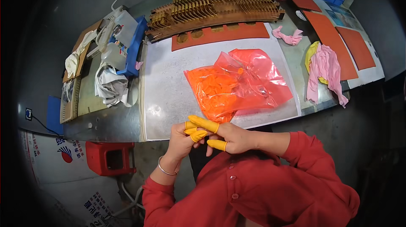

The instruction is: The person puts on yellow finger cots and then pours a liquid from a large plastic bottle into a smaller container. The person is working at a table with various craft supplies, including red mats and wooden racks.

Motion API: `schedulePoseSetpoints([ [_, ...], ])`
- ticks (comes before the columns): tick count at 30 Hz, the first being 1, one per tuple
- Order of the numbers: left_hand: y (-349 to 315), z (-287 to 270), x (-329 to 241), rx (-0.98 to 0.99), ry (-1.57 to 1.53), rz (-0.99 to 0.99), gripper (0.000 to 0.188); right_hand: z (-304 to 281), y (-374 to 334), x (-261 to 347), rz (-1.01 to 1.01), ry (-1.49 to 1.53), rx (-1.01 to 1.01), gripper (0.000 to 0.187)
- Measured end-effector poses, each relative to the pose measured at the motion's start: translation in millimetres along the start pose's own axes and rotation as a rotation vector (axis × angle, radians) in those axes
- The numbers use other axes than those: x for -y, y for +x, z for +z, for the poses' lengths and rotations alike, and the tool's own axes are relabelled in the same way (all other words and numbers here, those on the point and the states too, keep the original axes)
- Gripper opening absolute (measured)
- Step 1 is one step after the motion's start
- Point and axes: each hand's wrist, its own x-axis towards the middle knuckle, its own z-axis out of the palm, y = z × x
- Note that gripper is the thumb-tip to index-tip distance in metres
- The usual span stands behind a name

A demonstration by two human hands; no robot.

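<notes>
My left hand [179, 141] and my right hand [236, 138] meet at the table's near edge, overlapping in front of my red top. Yellow finger cots cover fingertips on both. The left hand's fingers are curled and pressed together; whether they pinch anything is hidden. My right hand is open, its index finger stretched across the left fingers and its thumb apart below. Just beyond them lies a clear reddish plastic bag [264, 81], its left part filled with many small orange rubbery pieces [213, 89]. Neither hand visibly grips the bag.
Behind the bag, rows of brass-coloured metal parts [215, 9] stand by an orange-red mat [220, 36]. Pink gloves [325, 70] lie right. A blue tray [137, 47] and white gloves [111, 85] are left. A red stool [108, 158] stands below the table's left edge.
</notes>
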Motion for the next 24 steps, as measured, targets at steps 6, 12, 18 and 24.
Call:
schedulePoseSetpoints([
  [6,7,14,-2,-0.078,0.225,-0.006,0.026,-5,9,-4,0.08,0.955,-0.078,0.067],
  [12,9,5,23,0.111,0.522,0.221,0.03,-7,8,-21,0.18,0.862,-0.285,0.05],
  [18,-3,0,21,0.063,-0.046,0.065,0.015,-4,5,-17,0.07,0.681,-0.42,0.043],
  [24,-1,13,27,0.123,-0.288,0.03,0.011,1,8,-12,0.04,0.62,-0.362,0.04],
])
